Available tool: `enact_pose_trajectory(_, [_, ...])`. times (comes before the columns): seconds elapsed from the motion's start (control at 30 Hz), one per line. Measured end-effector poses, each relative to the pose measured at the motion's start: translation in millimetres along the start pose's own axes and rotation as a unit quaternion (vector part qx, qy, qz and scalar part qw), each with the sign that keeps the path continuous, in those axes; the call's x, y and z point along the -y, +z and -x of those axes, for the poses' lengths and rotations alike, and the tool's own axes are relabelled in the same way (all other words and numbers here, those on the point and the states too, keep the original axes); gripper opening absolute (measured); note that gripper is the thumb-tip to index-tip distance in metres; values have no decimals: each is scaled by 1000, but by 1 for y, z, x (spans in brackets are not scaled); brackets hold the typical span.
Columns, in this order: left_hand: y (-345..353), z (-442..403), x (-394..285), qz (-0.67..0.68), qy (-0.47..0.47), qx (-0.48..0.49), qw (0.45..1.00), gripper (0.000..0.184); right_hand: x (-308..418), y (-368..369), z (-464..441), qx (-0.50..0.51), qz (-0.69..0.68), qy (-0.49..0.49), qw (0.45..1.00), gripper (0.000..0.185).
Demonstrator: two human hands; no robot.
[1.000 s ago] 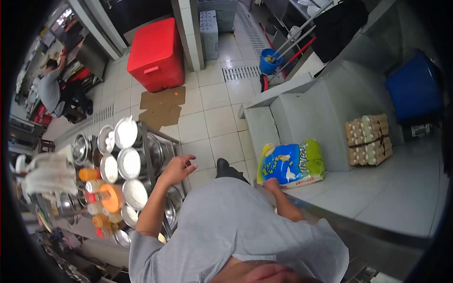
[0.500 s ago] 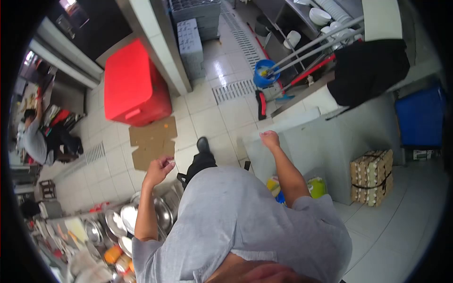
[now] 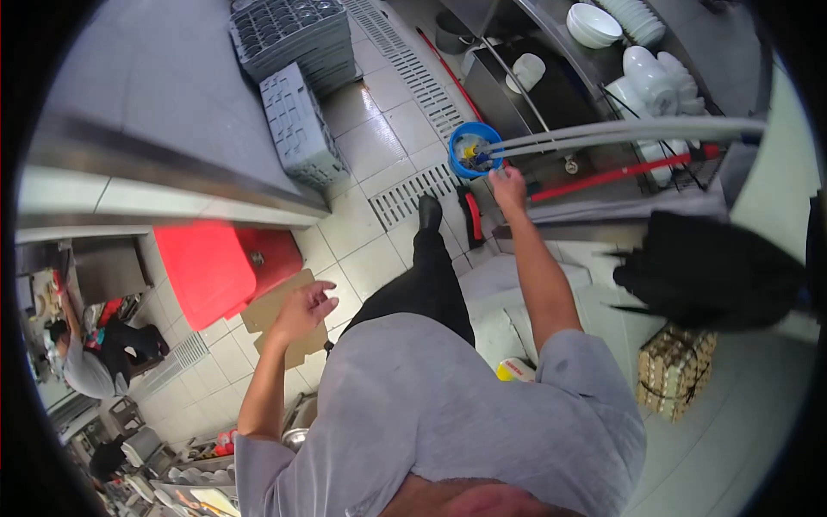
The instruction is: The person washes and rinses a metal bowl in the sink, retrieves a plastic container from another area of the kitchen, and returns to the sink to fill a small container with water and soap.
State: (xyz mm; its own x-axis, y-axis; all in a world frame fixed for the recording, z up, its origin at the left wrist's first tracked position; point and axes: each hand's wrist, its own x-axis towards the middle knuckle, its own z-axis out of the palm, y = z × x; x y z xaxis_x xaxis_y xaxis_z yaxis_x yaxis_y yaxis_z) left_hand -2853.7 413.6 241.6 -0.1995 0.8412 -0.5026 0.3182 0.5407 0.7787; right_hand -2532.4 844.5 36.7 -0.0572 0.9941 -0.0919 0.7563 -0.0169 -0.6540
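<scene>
My left hand (image 3: pixel 301 312) is in the air in front of me, thumb and fingers apart, with nothing visible in it. Below it in view lies a flat piece of cardboard (image 3: pixel 297 345) on the tiled floor, beside a red bin (image 3: pixel 207 274). My right hand (image 3: pixel 509 189) is stretched forward with curled fingers; what they hold, if anything, is hidden. In view it overlaps the edge of a blue bucket (image 3: pixel 472 138), which has pale mop handles (image 3: pixel 586 138) leaning out of it. I cannot tell whether the hand touches the bucket.
Grey stacked racks (image 3: pixel 293 43) and a grey crate (image 3: pixel 297 125) stand ahead, left of the floor drain grate (image 3: pixel 413 198). White bowls (image 3: pixel 594 26) sit on a steel shelf at right. Black cloth (image 3: pixel 706 271) hangs nearby. Another person (image 3: pixel 86 362) works at far left.
I have stepped forward, so the bucket and racks appear nearer. My right hand has moved forward toward the bucket. My left hand's fingers have spread.
</scene>
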Motion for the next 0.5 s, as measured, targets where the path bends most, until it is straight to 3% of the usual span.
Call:
enact_pose_trajectory(0.1, [-1,-68,6,-2,-24,-1,1000,34,35,12,-147,-56,25,48,997,64])
enact_pose_trajectory(0.2, [-3,-129,7,10,-118,3,993,32,16,34,-305,-82,33,25,996,70])
enact_pose_trajectory(0.27, [-6,-169,-6,10,-183,9,983,32,32,28,-379,-59,70,68,994,70])
enact_pose_trajectory(0.3, [-8,-189,-13,29,-202,9,979,33,25,33,-413,-52,79,75,993,71])
enact_pose_trajectory(0.4, [-17,-237,-36,67,-262,8,963,35,-48,76,-523,-66,63,-39,995,79])
enact_pose_trajectory(0.5, [-26,-270,-59,64,-319,12,945,37,-69,91,-566,18,31,12,999,78])
